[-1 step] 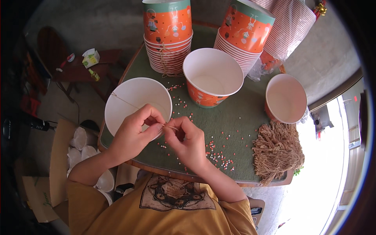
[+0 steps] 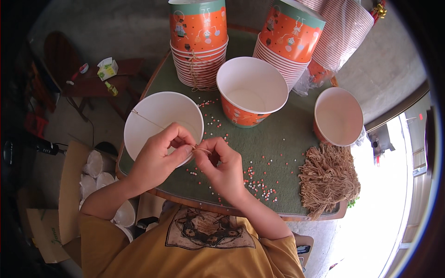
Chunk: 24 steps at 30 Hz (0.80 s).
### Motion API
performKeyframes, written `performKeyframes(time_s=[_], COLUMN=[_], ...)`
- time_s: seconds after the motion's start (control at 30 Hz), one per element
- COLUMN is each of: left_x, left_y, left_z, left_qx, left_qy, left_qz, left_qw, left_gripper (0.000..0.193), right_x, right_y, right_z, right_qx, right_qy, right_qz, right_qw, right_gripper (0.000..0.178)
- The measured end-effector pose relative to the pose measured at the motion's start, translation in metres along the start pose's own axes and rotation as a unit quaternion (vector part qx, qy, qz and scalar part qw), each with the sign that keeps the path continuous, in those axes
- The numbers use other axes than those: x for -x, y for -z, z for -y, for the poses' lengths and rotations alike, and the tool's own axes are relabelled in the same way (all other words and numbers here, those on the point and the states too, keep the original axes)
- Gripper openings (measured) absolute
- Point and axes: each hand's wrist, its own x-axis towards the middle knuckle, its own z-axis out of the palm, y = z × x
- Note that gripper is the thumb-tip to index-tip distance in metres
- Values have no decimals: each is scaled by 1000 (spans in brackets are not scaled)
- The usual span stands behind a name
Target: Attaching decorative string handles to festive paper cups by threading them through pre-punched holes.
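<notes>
A thin brown string (image 2: 147,118) runs from the far left rim of a white-lined paper bucket (image 2: 162,103) to my fingers. Over that bucket's near right rim, my left hand (image 2: 166,150) pinches the string between thumb and forefinger. My right hand (image 2: 218,164) meets it from the right, fingertips closed on a small loop of the same string (image 2: 203,149). Both hands nearly touch, and the exact crossing of the string is partly hidden by the fingers. Small pink and white beads (image 2: 259,185) lie scattered on the green tabletop (image 2: 278,164) around my right hand.
An orange bucket (image 2: 250,92) stands beyond my hands, another (image 2: 337,118) at the right above a bundle of brown strings (image 2: 329,180). Stacked buckets (image 2: 198,60) and a second stack (image 2: 289,41) rise at the back. An open cardboard box (image 2: 69,194) sits lower left.
</notes>
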Motion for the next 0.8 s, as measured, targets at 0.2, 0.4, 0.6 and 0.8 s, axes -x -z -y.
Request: performKeyframes(time_s=[0.2, 0.4, 0.6, 0.8], left_x=[2, 9, 6, 5], left_y=[4, 1, 0, 0], left_z=[-2, -9, -5, -8], left_qx=[-70, -131, -79, -137], left_qy=[-13, -49, -9, -36], left_qz=[-1, -4, 19, 4], left_qw=[997, 990, 997, 990], left_gripper=[21, 23, 20, 11], right_x=[-1, 0, 0, 0], right_y=[4, 3, -2, 1], right_z=[-4, -4, -7, 5], right_qx=[-75, -100, -153, -45], right_qy=[-56, -63, -66, -33], right_qz=[20, 22, 17, 22], right_qw=[995, 993, 986, 998], right_gripper=[11, 11, 12, 10])
